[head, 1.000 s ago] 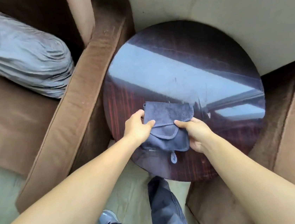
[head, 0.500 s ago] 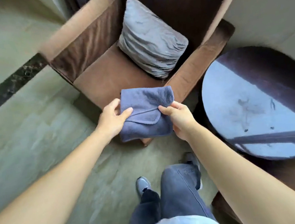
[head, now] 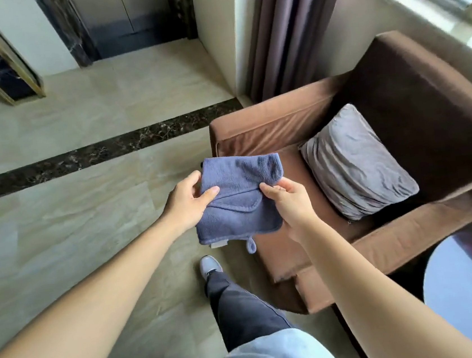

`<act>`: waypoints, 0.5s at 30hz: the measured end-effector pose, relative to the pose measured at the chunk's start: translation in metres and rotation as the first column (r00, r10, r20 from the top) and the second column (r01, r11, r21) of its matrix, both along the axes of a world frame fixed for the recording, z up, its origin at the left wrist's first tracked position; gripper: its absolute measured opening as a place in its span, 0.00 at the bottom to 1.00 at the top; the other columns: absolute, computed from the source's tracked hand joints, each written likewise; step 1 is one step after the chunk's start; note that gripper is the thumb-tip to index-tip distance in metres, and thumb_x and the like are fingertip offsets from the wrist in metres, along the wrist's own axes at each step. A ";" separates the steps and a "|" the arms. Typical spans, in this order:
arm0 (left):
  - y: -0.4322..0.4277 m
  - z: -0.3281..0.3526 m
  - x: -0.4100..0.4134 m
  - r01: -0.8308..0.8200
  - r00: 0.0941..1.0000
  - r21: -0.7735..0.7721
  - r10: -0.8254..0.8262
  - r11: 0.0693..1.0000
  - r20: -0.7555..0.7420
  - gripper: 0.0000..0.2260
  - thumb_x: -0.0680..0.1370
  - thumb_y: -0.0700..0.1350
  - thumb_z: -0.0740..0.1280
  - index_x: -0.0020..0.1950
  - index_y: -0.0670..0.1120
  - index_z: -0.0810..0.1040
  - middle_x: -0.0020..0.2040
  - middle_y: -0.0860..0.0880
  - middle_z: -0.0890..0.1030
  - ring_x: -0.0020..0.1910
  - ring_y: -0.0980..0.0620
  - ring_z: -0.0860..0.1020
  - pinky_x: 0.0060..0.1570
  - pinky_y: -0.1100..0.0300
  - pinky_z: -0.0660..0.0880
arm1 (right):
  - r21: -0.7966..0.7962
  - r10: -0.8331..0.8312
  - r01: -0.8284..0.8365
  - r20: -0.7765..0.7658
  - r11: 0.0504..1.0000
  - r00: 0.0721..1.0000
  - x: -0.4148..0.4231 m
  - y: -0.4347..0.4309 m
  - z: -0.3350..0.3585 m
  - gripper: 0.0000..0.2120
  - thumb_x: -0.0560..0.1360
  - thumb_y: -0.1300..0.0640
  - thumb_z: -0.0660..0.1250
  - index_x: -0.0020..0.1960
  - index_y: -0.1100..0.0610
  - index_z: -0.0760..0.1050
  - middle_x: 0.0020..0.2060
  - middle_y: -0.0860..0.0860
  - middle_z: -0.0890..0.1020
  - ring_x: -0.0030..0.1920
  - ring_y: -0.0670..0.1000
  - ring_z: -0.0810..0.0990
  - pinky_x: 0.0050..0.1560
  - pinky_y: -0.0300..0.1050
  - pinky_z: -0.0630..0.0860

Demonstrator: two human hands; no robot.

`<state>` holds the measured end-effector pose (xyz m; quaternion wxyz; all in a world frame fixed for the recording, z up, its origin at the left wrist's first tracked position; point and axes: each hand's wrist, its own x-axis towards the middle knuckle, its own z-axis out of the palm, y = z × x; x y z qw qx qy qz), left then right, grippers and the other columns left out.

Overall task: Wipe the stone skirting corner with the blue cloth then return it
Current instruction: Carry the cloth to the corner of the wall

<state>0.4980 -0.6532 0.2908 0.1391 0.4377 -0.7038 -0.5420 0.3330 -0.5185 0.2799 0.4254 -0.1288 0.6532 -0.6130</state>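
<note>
Now both hands pinch the folded blue cloth (head: 238,200) in the air above the floor (head: 72,227), left hand (head: 186,203) on its left edge, right hand (head: 289,202) on its right. Such light pinches could let a fold slip open. Farther off, the armchair (head: 345,166) stands right. I cannot make out which stone corner is meant.

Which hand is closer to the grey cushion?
Right. The right hand holds the cloth on the side facing the cushion; the left hand grips the cloth's far side.
</note>
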 end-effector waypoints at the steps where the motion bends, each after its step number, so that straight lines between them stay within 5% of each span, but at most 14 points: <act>1: -0.023 0.004 -0.006 0.010 1.000 -0.007 -0.010 1.000 -0.005 0.18 0.69 0.55 0.70 0.50 0.43 0.74 0.47 0.35 0.83 0.42 0.46 0.78 0.51 0.38 0.77 | 0.003 0.000 0.000 -0.016 1.000 1.000 -0.006 -0.022 0.001 0.07 0.76 0.63 0.69 0.41 0.56 0.83 0.35 0.48 0.83 0.39 0.47 0.81 0.45 0.42 0.78; 4: -0.087 0.008 -0.027 0.073 0.997 -0.015 -0.073 0.997 0.004 0.09 0.75 0.47 0.71 0.46 0.45 0.74 0.41 0.37 0.81 0.33 0.49 0.76 0.30 0.48 0.77 | 0.046 -0.011 0.017 -0.131 0.999 0.991 -0.028 -0.085 -0.004 0.10 0.75 0.61 0.70 0.38 0.51 0.84 0.29 0.43 0.78 0.38 0.46 0.75 0.44 0.44 0.73; 6: -0.135 0.006 -0.047 0.106 0.994 0.005 -0.107 0.994 0.015 0.05 0.78 0.44 0.69 0.45 0.50 0.74 0.37 0.45 0.80 0.25 0.53 0.75 0.22 0.56 0.75 | 0.064 -0.024 0.037 -0.193 0.997 0.981 -0.047 -0.132 -0.006 0.06 0.75 0.59 0.69 0.41 0.54 0.84 0.31 0.50 0.79 0.40 0.48 0.74 0.46 0.48 0.72; 9: -0.197 0.012 -0.070 0.090 0.996 0.028 -0.090 0.996 -0.001 0.03 0.79 0.42 0.68 0.51 0.48 0.76 0.38 0.48 0.80 0.24 0.54 0.76 0.21 0.58 0.76 | 0.069 -0.006 0.022 -0.229 0.997 0.973 -0.073 -0.200 -0.003 0.11 0.73 0.55 0.69 0.46 0.64 0.79 0.37 0.61 0.79 0.43 0.52 0.74 0.50 0.56 0.74; 12: -0.262 0.019 -0.085 0.065 0.998 0.032 -0.065 0.997 -0.004 0.05 0.79 0.42 0.67 0.54 0.47 0.76 0.37 0.47 0.80 0.21 0.58 0.74 0.19 0.61 0.74 | 0.040 0.006 0.003 -0.216 0.999 0.976 -0.091 -0.267 0.006 0.06 0.76 0.58 0.68 0.48 0.61 0.82 0.43 0.61 0.84 0.45 0.52 0.78 0.57 0.60 0.77; 15: -0.323 0.018 -0.095 0.051 0.999 0.046 -0.051 0.998 -0.002 0.04 0.79 0.42 0.67 0.48 0.51 0.76 0.35 0.48 0.80 0.20 0.57 0.73 0.19 0.62 0.72 | -0.009 0.048 -0.050 -0.157 0.999 0.986 -0.103 -0.325 0.016 0.08 0.78 0.61 0.67 0.47 0.54 0.85 0.48 0.57 0.88 0.47 0.49 0.83 0.55 0.52 0.80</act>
